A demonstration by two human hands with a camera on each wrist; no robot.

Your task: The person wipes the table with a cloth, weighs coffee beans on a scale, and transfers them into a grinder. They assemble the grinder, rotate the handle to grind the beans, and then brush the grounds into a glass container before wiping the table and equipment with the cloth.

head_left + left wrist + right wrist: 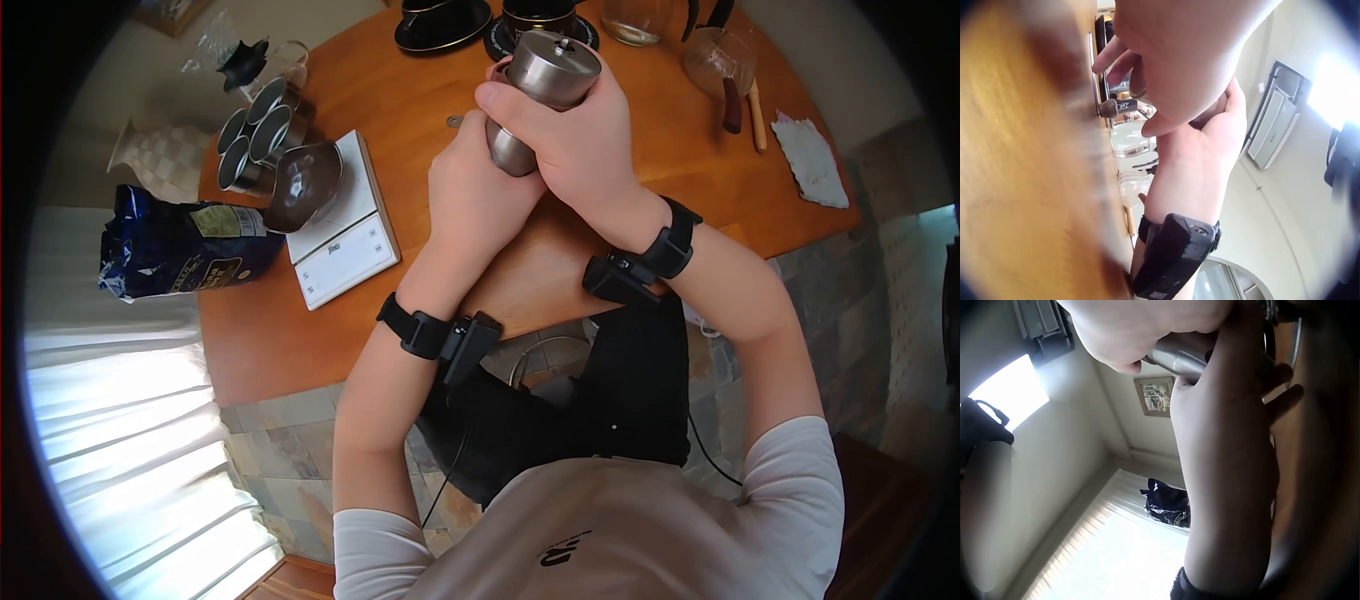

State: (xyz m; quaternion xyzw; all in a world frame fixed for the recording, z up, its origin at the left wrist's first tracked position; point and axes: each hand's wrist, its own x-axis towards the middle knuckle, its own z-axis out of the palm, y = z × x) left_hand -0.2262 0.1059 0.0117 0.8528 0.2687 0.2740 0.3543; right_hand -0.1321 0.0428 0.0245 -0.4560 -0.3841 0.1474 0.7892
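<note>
A steel hand coffee grinder [552, 68] is held tilted above the wooden table, between both hands. My left hand [468, 188] wraps its lower body, and my right hand [592, 145] grips higher up, just under the lid, with the thumb across the front. In the right wrist view a strip of the grinder's steel body [1180, 357] shows between the two hands. The left wrist view has the right hand [1225, 122] close behind the left one, with the grinder mostly hidden by them.
On the left are a white scale [348, 268], a dark brown bowl [307, 183] overlapping it, several metal cups [273, 135] and a blue bag [190, 250]. Black cups on saucers [440, 35], a glass pot [718, 60] and a white cloth [808, 160] lie farther back and right.
</note>
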